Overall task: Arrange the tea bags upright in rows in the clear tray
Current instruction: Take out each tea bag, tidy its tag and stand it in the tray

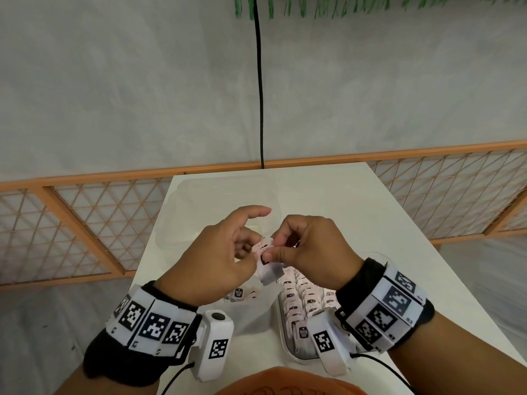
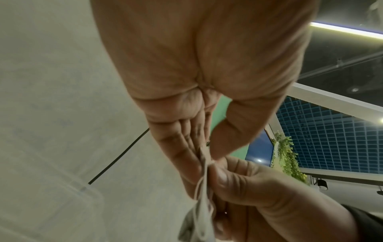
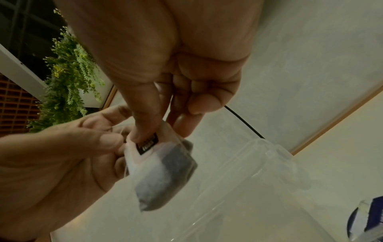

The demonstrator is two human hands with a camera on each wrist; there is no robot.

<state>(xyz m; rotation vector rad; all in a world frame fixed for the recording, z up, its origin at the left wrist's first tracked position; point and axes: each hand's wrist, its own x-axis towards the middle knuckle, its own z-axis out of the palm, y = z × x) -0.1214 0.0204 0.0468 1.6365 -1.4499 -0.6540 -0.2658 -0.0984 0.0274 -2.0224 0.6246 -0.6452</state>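
One white tea bag (image 1: 267,273) with a dark tag hangs in the air between both hands. My left hand (image 1: 251,252) pinches its top and string from the left. My right hand (image 1: 271,250) pinches the tag end between thumb and forefinger. The right wrist view shows the tea bag (image 3: 163,172) dangling below the right hand (image 3: 153,124), with the left hand (image 3: 93,147) beside it. Below the left hand (image 2: 199,147), the thin string (image 2: 202,188) runs down past the right hand's thumb. Under my right wrist, the clear tray (image 1: 282,332) holds several upright rows of tea bags (image 1: 302,300).
A small heap of loose tea bags (image 1: 239,295) lies on the white table (image 1: 356,201) under my left hand. A clear plastic lid (image 1: 205,206) lies further back. A black cable (image 1: 260,95) hangs down the wall behind. Orange lattice railings flank the table.
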